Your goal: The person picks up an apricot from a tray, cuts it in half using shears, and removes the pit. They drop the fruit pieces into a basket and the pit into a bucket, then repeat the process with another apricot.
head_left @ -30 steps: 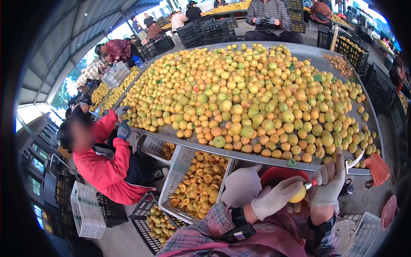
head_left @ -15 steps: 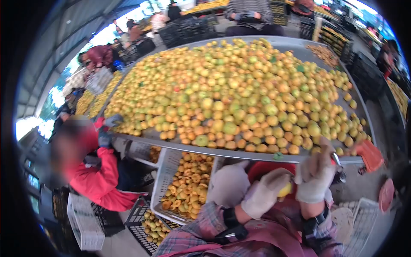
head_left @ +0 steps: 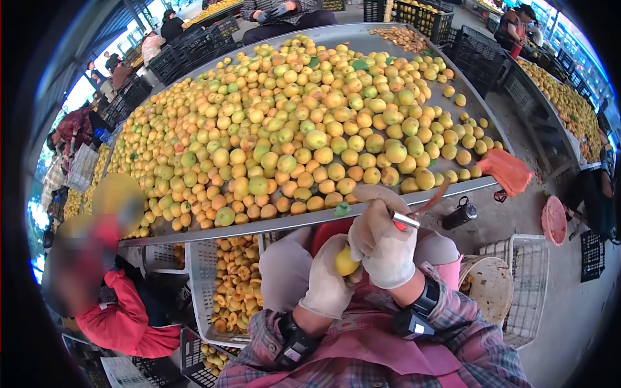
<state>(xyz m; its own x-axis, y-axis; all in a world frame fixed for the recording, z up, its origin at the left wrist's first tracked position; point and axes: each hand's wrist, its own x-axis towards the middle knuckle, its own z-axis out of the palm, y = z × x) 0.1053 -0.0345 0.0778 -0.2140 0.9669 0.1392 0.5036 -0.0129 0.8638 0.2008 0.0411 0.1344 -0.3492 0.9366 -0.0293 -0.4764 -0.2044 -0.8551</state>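
In my gloved left hand point(head_left: 328, 279) is a yellow apricot point(head_left: 347, 260), held low in front of my lap. My gloved right hand point(head_left: 386, 244) is closed around a small tool point(head_left: 404, 221) with a shiny metal part and some red on it; its full shape is hidden by the fingers. The two hands are side by side, the right one close against the apricot. Just beyond them lies the metal table point(head_left: 297, 223), heaped with whole apricots point(head_left: 259, 152). A green leaf point(head_left: 342, 209) rests at its near edge.
A white crate point(head_left: 200, 291) of halved apricots stands left of my legs. To the right are a bucket point(head_left: 495, 284), a white crate point(head_left: 533, 265), a dark bottle point(head_left: 459, 215), a pink basin point(head_left: 554, 220) and an orange bag point(head_left: 506, 171). A red-sleeved person point(head_left: 129, 317) sits left.
The view has swung to the right and down. Both hands have come closer together, with the right hand now against the apricot in the left.
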